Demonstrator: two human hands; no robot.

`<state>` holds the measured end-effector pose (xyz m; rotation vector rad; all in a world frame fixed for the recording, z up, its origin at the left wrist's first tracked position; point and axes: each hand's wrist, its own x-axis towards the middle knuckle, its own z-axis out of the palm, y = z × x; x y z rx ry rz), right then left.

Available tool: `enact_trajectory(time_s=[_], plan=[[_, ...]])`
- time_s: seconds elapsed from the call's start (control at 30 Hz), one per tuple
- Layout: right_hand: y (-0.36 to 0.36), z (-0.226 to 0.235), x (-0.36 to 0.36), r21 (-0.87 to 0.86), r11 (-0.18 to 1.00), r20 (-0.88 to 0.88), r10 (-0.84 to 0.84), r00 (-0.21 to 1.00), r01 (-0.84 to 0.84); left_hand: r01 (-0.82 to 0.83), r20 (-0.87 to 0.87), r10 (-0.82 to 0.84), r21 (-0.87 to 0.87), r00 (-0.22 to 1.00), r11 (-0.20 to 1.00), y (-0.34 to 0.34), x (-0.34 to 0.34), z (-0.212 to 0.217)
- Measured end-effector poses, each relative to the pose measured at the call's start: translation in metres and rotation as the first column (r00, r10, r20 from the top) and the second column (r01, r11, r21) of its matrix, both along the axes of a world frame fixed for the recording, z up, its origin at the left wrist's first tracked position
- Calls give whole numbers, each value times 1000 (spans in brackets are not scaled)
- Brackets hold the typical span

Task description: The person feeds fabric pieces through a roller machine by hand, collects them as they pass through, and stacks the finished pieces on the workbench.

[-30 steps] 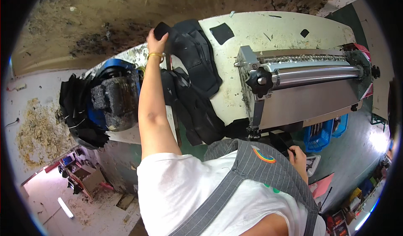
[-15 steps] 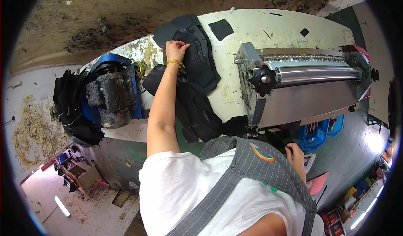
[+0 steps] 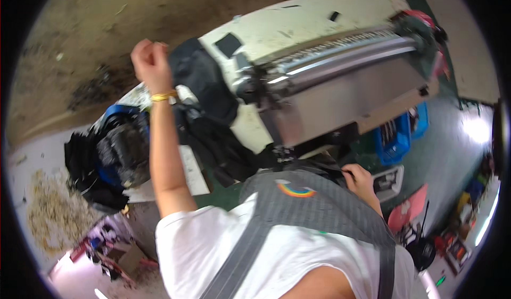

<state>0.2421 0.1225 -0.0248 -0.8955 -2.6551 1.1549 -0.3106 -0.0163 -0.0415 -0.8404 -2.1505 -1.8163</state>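
Observation:
My left hand, with a yellow bangle at its wrist, is raised over the far-left edge of the table. It is blurred; its fingers are loosely bent and apart, and nothing shows between them. Just right of it lies a stack of black sheet pieces. More black pieces spread down toward my body. Low at my right side, my right hand is closed, thumb and fingers pinching the edge of a black piece. Part of that piece is hidden by my grey striped apron.
A roller machine with a metal plate stands on the white table. At left are a grimy motor and a black bundle. Blue baskets and a pale tray sit to the right. A small black square lies behind.
My left hand has lifted off the black stack and moved left and away. My view has turned, so the machine appears farther left. My right hand stays low by the apron.

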Motion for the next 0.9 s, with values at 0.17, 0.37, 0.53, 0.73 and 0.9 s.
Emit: enact_trajectory(time_s=[0.17, 0.37, 0.53, 0.73, 0.9], plan=[[25, 37, -23, -271, 938, -125, -258, 958, 217, -193, -629, -59, -324, 775, 926, 112, -55, 77], [59, 20, -20, -594, 751, -98, -424, 900, 289, 231, -343, -619, -715, 707, 660, 203, 50, 72], [97, 17, -58, -511, 833, -83, -294, 952, 212, 745, 588, -671, -663, 452, -80, 241, 139, 43], [80, 3, -93, 104, 982, -406, -101, 908, 156, 831, 751, -443, -556, 489, -26, 240, 144, 24], [5, -123, -94, 274, 862, -234, 490, 840, -426, 533, 382, -692, -846, 613, 6, 264, 134, 82]])
